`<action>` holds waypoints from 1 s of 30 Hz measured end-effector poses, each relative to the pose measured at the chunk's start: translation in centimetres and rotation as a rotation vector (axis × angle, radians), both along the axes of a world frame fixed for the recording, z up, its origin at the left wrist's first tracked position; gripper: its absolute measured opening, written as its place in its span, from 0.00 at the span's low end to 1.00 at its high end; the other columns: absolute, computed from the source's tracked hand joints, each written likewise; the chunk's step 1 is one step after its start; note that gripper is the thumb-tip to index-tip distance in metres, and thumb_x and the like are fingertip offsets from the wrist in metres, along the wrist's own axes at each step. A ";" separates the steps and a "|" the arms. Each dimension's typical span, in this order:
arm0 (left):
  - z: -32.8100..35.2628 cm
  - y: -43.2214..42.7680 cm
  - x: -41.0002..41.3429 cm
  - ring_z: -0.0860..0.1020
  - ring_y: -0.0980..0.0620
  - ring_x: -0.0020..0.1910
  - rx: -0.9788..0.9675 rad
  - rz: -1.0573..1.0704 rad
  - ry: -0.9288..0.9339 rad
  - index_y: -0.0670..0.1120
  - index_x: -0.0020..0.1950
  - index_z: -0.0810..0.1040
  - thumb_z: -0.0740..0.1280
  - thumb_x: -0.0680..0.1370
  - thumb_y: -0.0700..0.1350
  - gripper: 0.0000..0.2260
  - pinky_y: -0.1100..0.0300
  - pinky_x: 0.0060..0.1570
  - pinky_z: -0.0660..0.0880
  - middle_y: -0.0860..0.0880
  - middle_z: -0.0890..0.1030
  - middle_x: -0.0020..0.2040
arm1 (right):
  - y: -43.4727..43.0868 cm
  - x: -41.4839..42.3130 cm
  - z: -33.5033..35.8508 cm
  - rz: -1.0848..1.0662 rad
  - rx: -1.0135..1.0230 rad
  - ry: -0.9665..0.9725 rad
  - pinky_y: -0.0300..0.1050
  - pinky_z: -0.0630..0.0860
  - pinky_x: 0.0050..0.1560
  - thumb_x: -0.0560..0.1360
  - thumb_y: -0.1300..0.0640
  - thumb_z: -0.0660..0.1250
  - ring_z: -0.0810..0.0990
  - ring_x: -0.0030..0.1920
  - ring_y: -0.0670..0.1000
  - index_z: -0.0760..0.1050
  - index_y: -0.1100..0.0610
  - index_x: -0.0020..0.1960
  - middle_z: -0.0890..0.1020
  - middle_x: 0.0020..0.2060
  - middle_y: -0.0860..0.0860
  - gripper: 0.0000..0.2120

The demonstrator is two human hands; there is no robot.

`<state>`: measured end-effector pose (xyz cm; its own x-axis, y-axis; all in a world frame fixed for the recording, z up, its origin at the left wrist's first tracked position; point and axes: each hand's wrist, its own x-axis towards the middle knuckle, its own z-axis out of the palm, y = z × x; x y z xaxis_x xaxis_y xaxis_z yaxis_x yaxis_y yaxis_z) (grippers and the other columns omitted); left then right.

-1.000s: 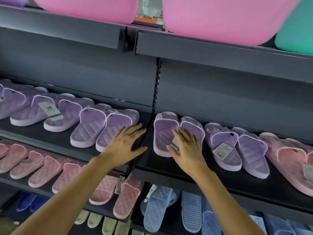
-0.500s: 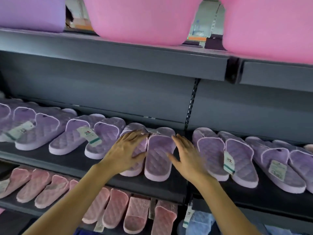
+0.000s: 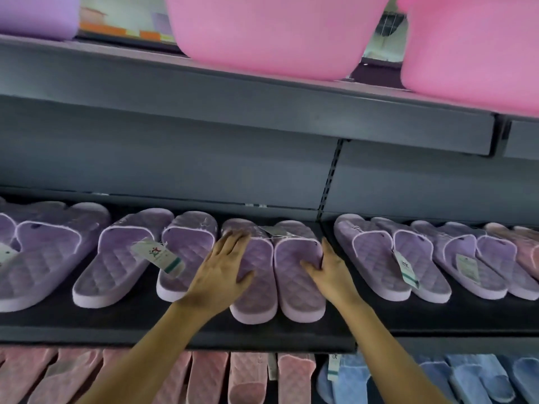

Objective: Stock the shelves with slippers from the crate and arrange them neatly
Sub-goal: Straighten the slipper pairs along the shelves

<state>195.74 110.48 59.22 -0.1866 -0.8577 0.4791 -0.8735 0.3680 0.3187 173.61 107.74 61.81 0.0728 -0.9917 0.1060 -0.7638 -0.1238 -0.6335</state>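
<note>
A pair of quilted purple slippers (image 3: 294, 290) lies side by side in the middle of the dark shelf (image 3: 145, 325), toes to the back, with a tag on its straps. My left hand (image 3: 224, 275) rests flat on the left slipper of the pair, fingers straight and reaching its strap. Against the outer side of the right slipper lies my right hand (image 3: 332, 272), fingers straight along the edge and thumb on the insole. The crate is not in view.
More purple slippers (image 3: 116, 266) line the shelf to the left, and others (image 3: 379, 258) to the right, some tagged. On the shelf below lie pink slippers (image 3: 248, 374) and blue slippers (image 3: 466, 377). Pink tubs (image 3: 277, 33) overhang the top shelf.
My view has shifted left along the shelf. Both hands moved from the shelf joint onto the middle purple pair, the right hand sliding in against its right side; the two slippers now sit closer together.
</note>
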 end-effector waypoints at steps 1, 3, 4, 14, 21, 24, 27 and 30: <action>0.0 -0.1 0.0 0.63 0.46 0.72 -0.007 -0.003 0.010 0.42 0.73 0.63 0.54 0.73 0.60 0.33 0.51 0.69 0.63 0.45 0.66 0.71 | -0.5 0.0 -0.1 -0.036 0.005 0.002 0.44 0.72 0.54 0.77 0.55 0.64 0.76 0.60 0.58 0.57 0.63 0.73 0.76 0.62 0.59 0.30; 0.2 -0.1 0.0 0.66 0.46 0.70 -0.006 -0.010 0.026 0.43 0.72 0.64 0.61 0.74 0.55 0.29 0.51 0.68 0.66 0.45 0.68 0.70 | -1.5 0.2 -0.3 -0.113 -0.017 0.024 0.43 0.70 0.41 0.77 0.59 0.62 0.80 0.49 0.58 0.69 0.65 0.62 0.80 0.49 0.59 0.17; 0.3 -0.2 0.0 0.67 0.46 0.68 -0.007 -0.008 0.028 0.43 0.71 0.65 0.64 0.74 0.52 0.28 0.51 0.66 0.68 0.46 0.69 0.69 | -1.8 0.2 -0.3 -0.135 -0.038 0.050 0.42 0.68 0.38 0.76 0.60 0.62 0.79 0.43 0.57 0.72 0.64 0.53 0.79 0.43 0.57 0.09; 1.6 -1.6 -0.3 0.79 0.42 0.54 -0.018 0.018 -0.003 0.41 0.60 0.76 0.56 0.72 0.56 0.26 0.49 0.51 0.76 0.44 0.79 0.56 | -2.8 -0.3 1.6 -0.105 -0.246 -0.117 0.40 0.65 0.38 0.77 0.59 0.60 0.74 0.36 0.51 0.78 0.59 0.50 0.76 0.35 0.49 0.08; 1.8 -1.7 -1.7 0.78 0.42 0.53 0.010 0.034 0.085 0.43 0.60 0.77 0.63 0.71 0.49 0.20 0.49 0.53 0.74 0.46 0.79 0.57 | -2.7 -2.7 3.7 -0.113 -0.254 -0.239 0.33 0.68 0.41 0.74 0.55 0.67 0.78 0.44 0.46 0.79 0.54 0.56 0.80 0.42 0.46 0.11; 1.9 -1.9 -2.5 0.78 0.41 0.52 0.020 0.049 0.086 0.44 0.58 0.78 0.65 0.70 0.47 0.19 0.50 0.53 0.74 0.46 0.79 0.57 | -2.7 -3.6 4.4 -0.083 -0.314 -0.260 0.25 0.69 0.40 0.72 0.59 0.70 0.80 0.44 0.46 0.80 0.57 0.53 0.81 0.41 0.46 0.10; 2.3 -2.3 -2.8 0.77 0.42 0.51 0.057 0.059 0.114 0.47 0.54 0.80 0.62 0.71 0.52 0.16 0.49 0.50 0.73 0.47 0.79 0.55 | -2.5 -4.2 5.2 -0.061 -0.342 -0.235 0.22 0.69 0.40 0.70 0.59 0.71 0.80 0.43 0.45 0.81 0.55 0.54 0.83 0.44 0.48 0.12; 2.8 -2.9 -3.1 0.78 0.51 0.49 0.035 -0.044 0.162 0.49 0.49 0.82 0.57 0.72 0.55 0.18 0.50 0.49 0.75 0.52 0.80 0.52 | -2.7 -4.4 6.2 -0.050 -0.348 -0.186 0.28 0.71 0.45 0.70 0.59 0.72 0.80 0.47 0.46 0.80 0.53 0.55 0.83 0.47 0.47 0.14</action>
<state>192.64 107.53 62.06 -0.1475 -0.8671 0.4758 -0.7928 0.3913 0.4673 169.19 105.02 67.97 -0.0269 -0.8959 0.4435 -0.6507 -0.3211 -0.6881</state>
